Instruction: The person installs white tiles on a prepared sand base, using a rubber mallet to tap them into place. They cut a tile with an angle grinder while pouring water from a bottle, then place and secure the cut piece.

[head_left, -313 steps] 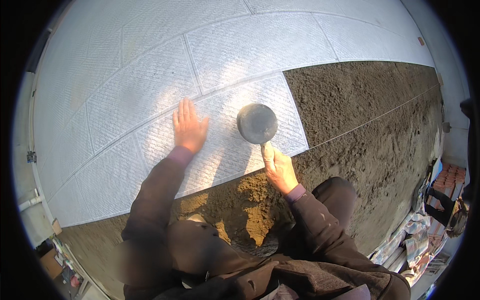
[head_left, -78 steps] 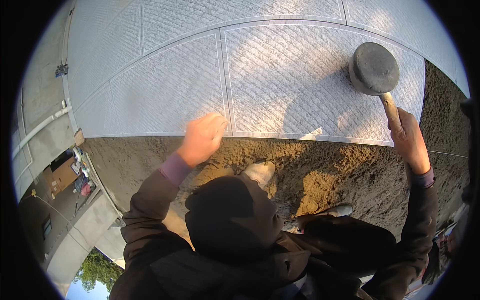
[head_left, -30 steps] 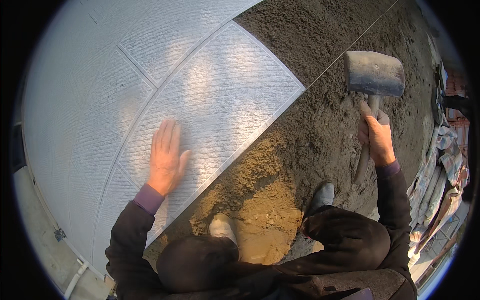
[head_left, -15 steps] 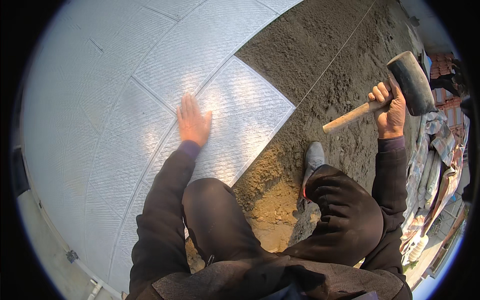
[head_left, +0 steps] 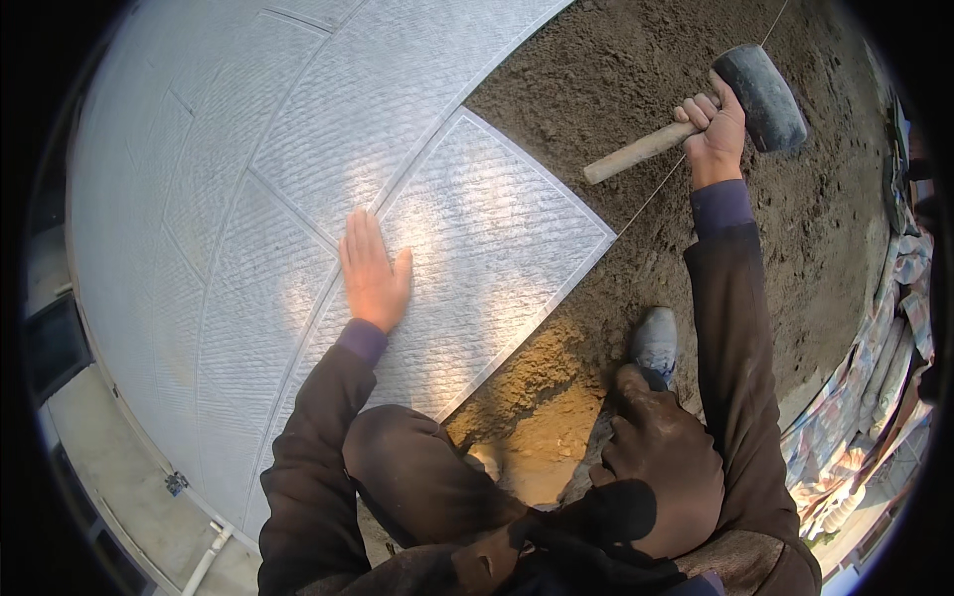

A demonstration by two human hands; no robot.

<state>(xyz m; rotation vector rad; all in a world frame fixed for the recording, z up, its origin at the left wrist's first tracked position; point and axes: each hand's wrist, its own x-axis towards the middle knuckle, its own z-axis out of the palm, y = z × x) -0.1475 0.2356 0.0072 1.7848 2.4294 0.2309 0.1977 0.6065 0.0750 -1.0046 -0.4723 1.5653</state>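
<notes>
My left hand (head_left: 374, 273) lies flat, fingers together and stretched out, on a pale textured stone slab (head_left: 497, 248) beside the joint with the neighbouring slab. My right hand (head_left: 717, 134) grips a rubber mallet (head_left: 763, 99) by its wooden handle, close under the big dark head, and holds it above the dark mortar bed (head_left: 566, 79), beyond the slab's right corner. A thin string (head_left: 651, 194) runs from that corner across the mortar.
More laid slabs (head_left: 169, 258) cover the left half of the view. My knees are at the bottom, and my grey shoe (head_left: 656, 338) stands on the mortar. Crumpled sheeting (head_left: 860, 407) lies along the right edge. A concrete border with a white pipe (head_left: 204, 561) runs at the lower left.
The mallet and my right hand have moved up and leftward in the view over the last half second. My left hand stays flat on the slab, a little lower in the picture.
</notes>
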